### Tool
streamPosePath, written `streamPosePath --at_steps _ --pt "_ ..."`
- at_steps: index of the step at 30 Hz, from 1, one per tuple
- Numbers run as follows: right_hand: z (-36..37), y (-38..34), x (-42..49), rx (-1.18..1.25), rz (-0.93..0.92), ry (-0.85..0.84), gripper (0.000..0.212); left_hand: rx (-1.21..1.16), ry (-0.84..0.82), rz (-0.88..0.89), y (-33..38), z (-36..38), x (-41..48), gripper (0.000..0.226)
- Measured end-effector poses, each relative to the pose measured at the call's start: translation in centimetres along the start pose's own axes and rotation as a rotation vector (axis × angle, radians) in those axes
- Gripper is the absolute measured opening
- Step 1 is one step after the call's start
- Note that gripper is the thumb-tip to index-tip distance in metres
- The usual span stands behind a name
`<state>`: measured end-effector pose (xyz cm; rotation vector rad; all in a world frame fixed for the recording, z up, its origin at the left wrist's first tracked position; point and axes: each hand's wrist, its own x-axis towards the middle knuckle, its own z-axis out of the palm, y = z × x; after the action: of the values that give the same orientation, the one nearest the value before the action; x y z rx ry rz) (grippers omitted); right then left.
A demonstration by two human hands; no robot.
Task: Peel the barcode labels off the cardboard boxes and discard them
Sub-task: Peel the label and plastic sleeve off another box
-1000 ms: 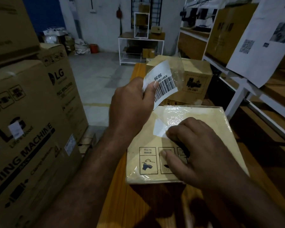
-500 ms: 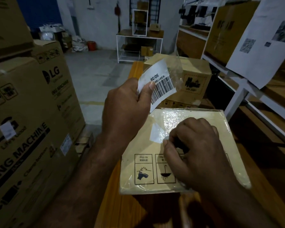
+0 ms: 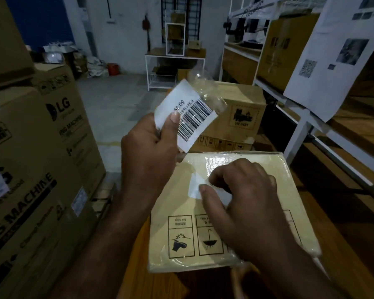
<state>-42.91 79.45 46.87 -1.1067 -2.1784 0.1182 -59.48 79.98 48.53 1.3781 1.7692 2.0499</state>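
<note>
Dim warehouse aisle: tall washing-machine cartons (image 3: 41, 158) stand on the left, and a white shelving rack (image 3: 300, 130) runs along the right with a printed sheet (image 3: 333, 61) hanging from it. On the wooden table (image 3: 134, 277) lies a flat cardboard box (image 3: 286, 190) wrapped in clear film, with a second box (image 3: 242, 113) behind it. The left hand (image 3: 147, 152) is raised above the flat box's far left corner, its thumb and curled fingers pinching a peeled barcode label (image 3: 188, 117) that has crumpled clear tape (image 3: 207, 91) clinging to its top. The right hand (image 3: 242, 197) rests on the flat box, fingers curled, thumb and fingertips pinching at a white label (image 3: 195, 186) stuck to the top.
</note>
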Motion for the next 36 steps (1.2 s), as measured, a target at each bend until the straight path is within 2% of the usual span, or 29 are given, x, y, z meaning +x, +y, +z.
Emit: streamPosePath --at_steps 4,11,17,24,31,36 --pt "1.1 -2.9 0.6 -0.017 0.096 0.029 0.032 -0.055 0.073 -0.014 0.3 0.0 -0.4 0.027" --pt "2.7 -3.7 0.0 -0.022 0.132 0.144 0.008 -0.073 0.113 0.004 0.5 -0.3 -1.0 0.032" --pt "2.8 -3.1 0.1 0.006 0.135 0.216 0.005 -0.064 0.104 0.024 0.7 -0.2 -1.0 0.028" --pt "2.4 -2.8 0.5 -0.005 0.092 0.124 0.005 -0.066 0.086 0.023 0.6 -0.2 -0.9 0.029" --pt "1.3 -2.3 1.6 -0.018 -0.025 -0.048 0.017 -0.07 0.075 0.045 0.7 -0.1 -0.8 0.023" --pt "1.5 -1.6 1.3 0.126 -0.037 0.046 0.013 -0.06 0.07 0.05 0.7 -0.1 -0.7 0.025"
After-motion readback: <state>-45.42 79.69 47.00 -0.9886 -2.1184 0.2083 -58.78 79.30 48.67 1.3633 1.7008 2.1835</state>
